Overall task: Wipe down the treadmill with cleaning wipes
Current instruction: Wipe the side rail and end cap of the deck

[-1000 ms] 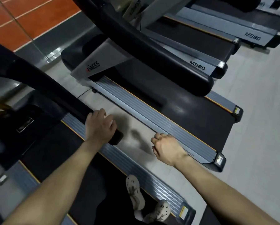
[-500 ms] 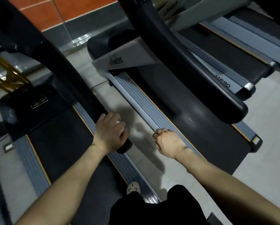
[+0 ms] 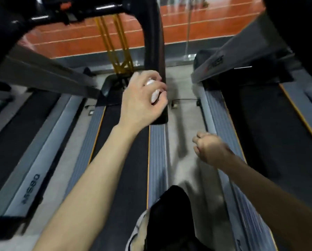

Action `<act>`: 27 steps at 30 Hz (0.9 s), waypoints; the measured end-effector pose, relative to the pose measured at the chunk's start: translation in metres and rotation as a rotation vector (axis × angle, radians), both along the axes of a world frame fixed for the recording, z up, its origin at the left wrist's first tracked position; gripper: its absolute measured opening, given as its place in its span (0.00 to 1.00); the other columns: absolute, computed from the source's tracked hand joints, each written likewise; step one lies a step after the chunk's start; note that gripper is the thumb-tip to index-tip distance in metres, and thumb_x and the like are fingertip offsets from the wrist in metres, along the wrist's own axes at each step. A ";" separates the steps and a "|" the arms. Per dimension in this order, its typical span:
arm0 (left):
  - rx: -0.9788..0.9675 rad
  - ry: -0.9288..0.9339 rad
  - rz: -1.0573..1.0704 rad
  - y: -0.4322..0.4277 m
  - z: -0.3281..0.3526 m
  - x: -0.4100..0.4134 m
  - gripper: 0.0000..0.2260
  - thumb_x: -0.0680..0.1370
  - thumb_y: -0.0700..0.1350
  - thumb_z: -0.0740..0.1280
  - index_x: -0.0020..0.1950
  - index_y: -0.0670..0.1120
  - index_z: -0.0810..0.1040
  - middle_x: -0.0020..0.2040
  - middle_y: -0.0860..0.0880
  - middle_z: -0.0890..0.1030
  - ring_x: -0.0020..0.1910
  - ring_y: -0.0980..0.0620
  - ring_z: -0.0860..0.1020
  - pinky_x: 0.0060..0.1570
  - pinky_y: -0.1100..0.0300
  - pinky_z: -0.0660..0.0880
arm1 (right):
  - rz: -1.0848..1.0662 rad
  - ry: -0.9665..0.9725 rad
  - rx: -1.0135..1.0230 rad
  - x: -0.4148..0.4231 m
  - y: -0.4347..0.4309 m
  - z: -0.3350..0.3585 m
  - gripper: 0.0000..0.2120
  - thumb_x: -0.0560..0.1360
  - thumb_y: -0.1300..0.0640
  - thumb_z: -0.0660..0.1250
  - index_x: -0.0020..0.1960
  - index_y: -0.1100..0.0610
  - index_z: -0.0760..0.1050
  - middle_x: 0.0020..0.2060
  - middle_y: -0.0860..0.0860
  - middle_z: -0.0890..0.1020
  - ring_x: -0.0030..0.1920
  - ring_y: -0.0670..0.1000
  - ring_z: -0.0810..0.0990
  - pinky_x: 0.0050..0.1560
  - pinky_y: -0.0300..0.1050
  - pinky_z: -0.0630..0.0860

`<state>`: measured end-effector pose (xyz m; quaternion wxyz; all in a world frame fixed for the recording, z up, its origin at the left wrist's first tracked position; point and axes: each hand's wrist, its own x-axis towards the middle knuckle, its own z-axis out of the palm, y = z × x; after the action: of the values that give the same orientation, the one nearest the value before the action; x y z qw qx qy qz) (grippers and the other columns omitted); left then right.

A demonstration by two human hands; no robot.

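Observation:
My left hand [image 3: 144, 98] grips a crumpled white wipe [image 3: 154, 91] against the black right handrail [image 3: 154, 51] of the treadmill, near the rail's lower end. Only small bits of the wipe show between the fingers. My right hand [image 3: 208, 147] hovers over the floor gap to the right, fingers curled into a loose fist with nothing seen in it. The treadmill's black belt [image 3: 126, 160] and its grey ribbed side rail [image 3: 157, 156] run below my left arm. The picture is motion-blurred.
Another treadmill [image 3: 260, 124] stands close on the right and one labelled MS80 [image 3: 32, 187] on the left. Yellow cords [image 3: 119, 51] hang ahead from the console [image 3: 61, 9]. My leg in dark clothing [image 3: 169, 214] is at the bottom. Orange flooring lies beyond.
The view has swung left and now looks straight along the treadmill. My left hand has stayed on the handrail's end with the wipe; my right hand remains curled beside it.

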<state>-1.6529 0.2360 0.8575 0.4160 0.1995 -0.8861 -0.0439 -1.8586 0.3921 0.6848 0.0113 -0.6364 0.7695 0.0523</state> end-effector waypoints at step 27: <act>1.148 -0.090 0.748 0.217 -0.278 0.249 0.19 0.70 0.39 0.78 0.58 0.50 0.79 0.55 0.50 0.73 0.50 0.51 0.77 0.49 0.62 0.72 | 0.596 -0.279 0.302 0.247 0.047 -0.070 0.22 0.84 0.48 0.62 0.76 0.53 0.69 0.68 0.54 0.76 0.64 0.61 0.80 0.60 0.57 0.79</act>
<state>-1.4041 0.4525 0.5791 0.1945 0.6826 -0.6103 -0.3517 -1.6111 0.4387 0.6152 0.1944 -0.8250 0.5247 0.0793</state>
